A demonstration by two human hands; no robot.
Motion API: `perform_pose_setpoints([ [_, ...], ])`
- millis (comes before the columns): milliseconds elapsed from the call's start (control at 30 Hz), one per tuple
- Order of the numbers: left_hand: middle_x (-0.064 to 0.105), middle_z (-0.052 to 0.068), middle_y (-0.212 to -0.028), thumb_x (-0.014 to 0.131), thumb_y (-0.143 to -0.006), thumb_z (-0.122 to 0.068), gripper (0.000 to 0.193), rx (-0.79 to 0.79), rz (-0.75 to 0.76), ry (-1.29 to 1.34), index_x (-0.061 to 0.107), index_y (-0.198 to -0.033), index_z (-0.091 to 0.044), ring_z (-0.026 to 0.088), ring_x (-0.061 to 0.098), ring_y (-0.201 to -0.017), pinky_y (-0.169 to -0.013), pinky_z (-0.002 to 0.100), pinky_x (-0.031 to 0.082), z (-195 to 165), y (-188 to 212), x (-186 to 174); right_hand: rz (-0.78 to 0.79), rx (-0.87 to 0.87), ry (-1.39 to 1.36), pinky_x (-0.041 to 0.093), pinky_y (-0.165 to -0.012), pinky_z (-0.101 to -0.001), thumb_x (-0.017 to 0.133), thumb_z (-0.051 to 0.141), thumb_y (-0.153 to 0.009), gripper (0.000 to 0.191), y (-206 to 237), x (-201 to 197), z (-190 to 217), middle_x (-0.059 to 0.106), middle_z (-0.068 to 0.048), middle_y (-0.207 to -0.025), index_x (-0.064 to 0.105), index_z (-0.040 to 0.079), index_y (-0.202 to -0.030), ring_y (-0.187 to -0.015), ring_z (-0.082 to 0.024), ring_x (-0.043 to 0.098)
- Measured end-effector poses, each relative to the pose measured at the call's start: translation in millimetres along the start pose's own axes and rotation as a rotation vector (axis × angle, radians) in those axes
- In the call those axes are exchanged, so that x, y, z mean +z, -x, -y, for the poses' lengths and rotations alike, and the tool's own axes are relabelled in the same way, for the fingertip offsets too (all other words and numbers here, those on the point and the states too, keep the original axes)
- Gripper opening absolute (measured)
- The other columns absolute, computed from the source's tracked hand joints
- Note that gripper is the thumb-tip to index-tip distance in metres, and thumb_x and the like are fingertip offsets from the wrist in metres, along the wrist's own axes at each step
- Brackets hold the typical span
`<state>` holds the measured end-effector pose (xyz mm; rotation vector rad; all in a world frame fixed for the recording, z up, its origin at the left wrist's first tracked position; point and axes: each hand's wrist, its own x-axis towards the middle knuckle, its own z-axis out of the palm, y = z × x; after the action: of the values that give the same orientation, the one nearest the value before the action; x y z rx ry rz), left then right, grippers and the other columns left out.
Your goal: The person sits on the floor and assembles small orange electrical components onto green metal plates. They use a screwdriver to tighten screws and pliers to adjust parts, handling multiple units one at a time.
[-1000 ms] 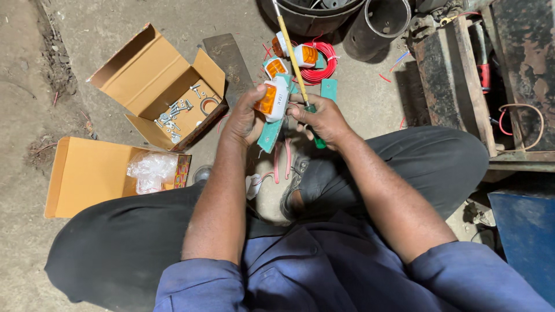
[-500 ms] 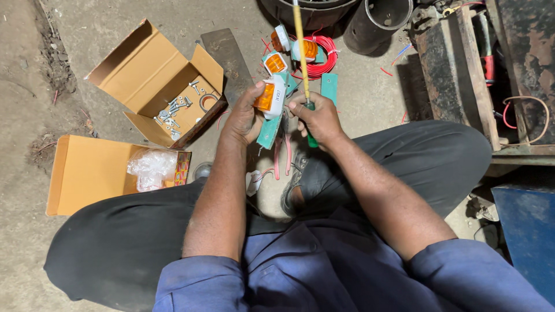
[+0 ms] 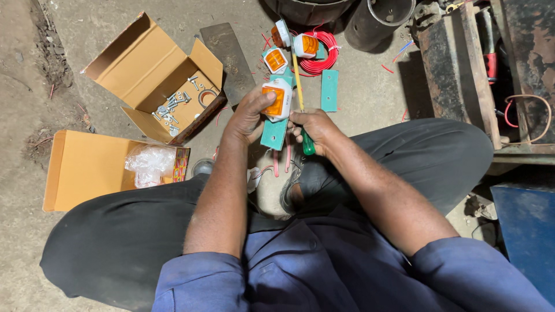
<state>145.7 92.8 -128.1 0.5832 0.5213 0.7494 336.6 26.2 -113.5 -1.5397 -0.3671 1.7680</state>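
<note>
Orange-lensed lamp (image 3: 276,100) at upper centre: our left hand (image 3: 248,115) clasps it, right hand (image 3: 312,124) gripping, seemingly, a screwdriver (image 3: 303,112).

Both bare forearms reach forward from rolled blue sleeves over the folded knees, wrists converging. The left hand (image 3: 250,115) curls upward, thumb pressed across the front, fingers wrapped behind. The right hand (image 3: 314,126) sits just beside it, fingers bunched in a tight fist, knuckles up.

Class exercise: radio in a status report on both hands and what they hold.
Left hand grips white lamp with orange lens on teal plate. Right hand holds green-handled screwdriver beside it. Nothing obstructing.
</note>
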Motion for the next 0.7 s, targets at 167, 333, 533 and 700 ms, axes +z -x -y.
perform_pose_setpoints([
  [167,0.07,0.012,-0.116,0.084,-0.078,-0.033,0.071,-0.047,-0.234,-0.393,0.054,-0.135,-0.004,0.021,0.069,-0.106,-0.095,0.036,0.057,-5,-2,-13,-0.197,-0.039,0.257,0.049,-0.041,-0.0259,0.068,0.021,-0.095,0.028,11,6,0,0.07,-0.01,-0.078,0.064,0.002,-0.115,-0.05,-0.013,0.062],
  [333,0.072,0.013,-0.111,0.09,-0.062,-0.024,0.083,0.022,-0.498,-0.975,0.052,-0.134,-0.009,0.025,0.072,-0.101,-0.09,0.037,0.058,0,4,-40,-0.206,-0.139,0.77,0.048,-0.049,-0.0401,0.067,0.034,-0.1,0.038,41,10,17,0.068,-0.019,-0.083,0.062,0.005,-0.123,-0.055,-0.024,0.059],
  [533,0.067,0.015,-0.125,0.089,-0.06,-0.017,0.078,-0.108,-0.761,-1.347,0.054,-0.13,-0.013,0.038,0.058,-0.124,-0.107,0.061,0.037,0,9,-58,-0.211,-0.335,1.264,0.051,-0.087,-0.0521,0.061,0.037,-0.097,0.044,99,-4,32,0.071,-0.023,-0.102,0.06,0.013,-0.134,-0.102,-0.046,0.066],
  [700,0.065,0.014,-0.128,0.089,-0.062,-0.019,0.076,-0.252,-0.824,-1.287,0.054,-0.128,-0.013,0.038,0.052,-0.13,-0.107,0.067,0.033,-9,0,-63,-0.204,-0.322,1.378,0.051,-0.09,-0.0518,0.063,0.035,-0.095,0.046,129,-9,26,0.071,-0.023,-0.112,0.06,0.014,-0.136,-0.108,-0.043,0.065],
])
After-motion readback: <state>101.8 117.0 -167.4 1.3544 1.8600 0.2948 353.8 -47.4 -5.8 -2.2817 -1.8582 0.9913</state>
